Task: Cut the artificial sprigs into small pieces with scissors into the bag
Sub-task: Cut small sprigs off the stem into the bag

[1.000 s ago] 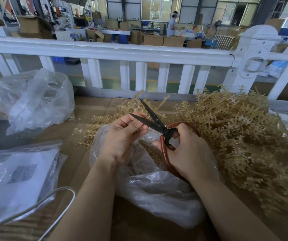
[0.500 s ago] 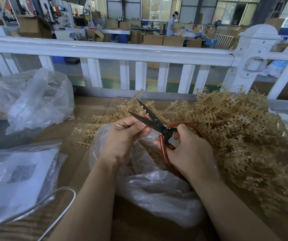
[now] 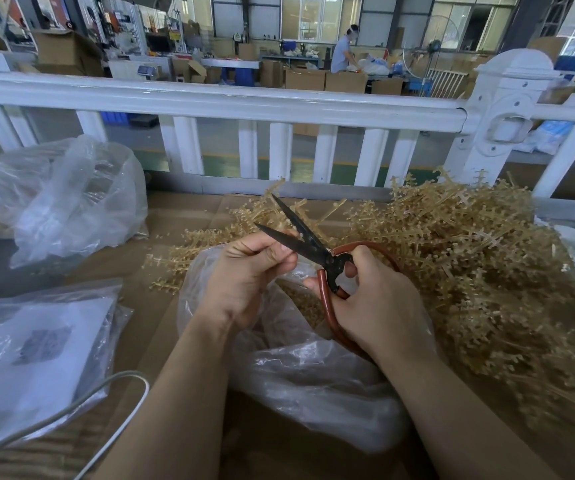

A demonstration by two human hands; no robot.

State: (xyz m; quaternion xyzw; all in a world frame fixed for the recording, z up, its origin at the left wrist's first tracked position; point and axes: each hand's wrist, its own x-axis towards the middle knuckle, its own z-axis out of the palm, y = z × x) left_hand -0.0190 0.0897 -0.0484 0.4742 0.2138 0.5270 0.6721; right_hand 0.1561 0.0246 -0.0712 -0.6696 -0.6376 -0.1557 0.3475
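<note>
A big heap of tan artificial sprigs (image 3: 469, 265) covers the right of the cardboard-covered table. My right hand (image 3: 376, 303) grips the red handles of black-bladed scissors (image 3: 300, 242), whose blades stand open and point up-left. My left hand (image 3: 248, 275) has its fingers curled together by the lower blade, pinching something too small to make out, probably a sprig piece. Both hands hover over a clear plastic bag (image 3: 314, 386) with cut tan pieces inside.
A white railing (image 3: 230, 105) runs along the far edge of the table. A crumpled clear bag (image 3: 71, 202) lies at the left, and a flat bag with white paper (image 3: 33, 348) at the near left. A grey cable (image 3: 119, 393) loops across it.
The scissor blades have stayed open and shifted slightly. My left hand's fingers have moved a little closer to the lower blade. The bag and heap have not moved.
</note>
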